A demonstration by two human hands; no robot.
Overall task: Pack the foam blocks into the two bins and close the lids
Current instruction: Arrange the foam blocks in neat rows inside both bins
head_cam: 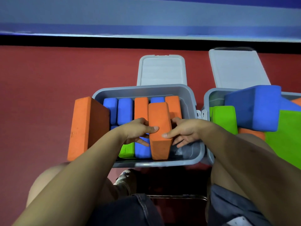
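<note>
Packing of the left grey plastic bin [192, 95] looks well along, with one block being fitted in now. At far left a large orange foam slab [86, 128] stands on edge on the red floor [40, 95], leaning against that bin's outer wall and not yet packed. Inside, blue, orange and green blocks stand in rows. The left hand [138, 129] and right hand [185, 131] both grip an orange foam block [160, 131] held upright over the bin's near right side, thumbs on its top face and fingers curled round its sides. It appears matte, with softly rounded edges. The next move probably calls for pressing it down into the gap. Both pale lids [161, 70] lie open behind. The right grey bin [206, 98] holds a loose pile of green and blue blocks, with a big blue foam block [254, 108] on top.
</note>
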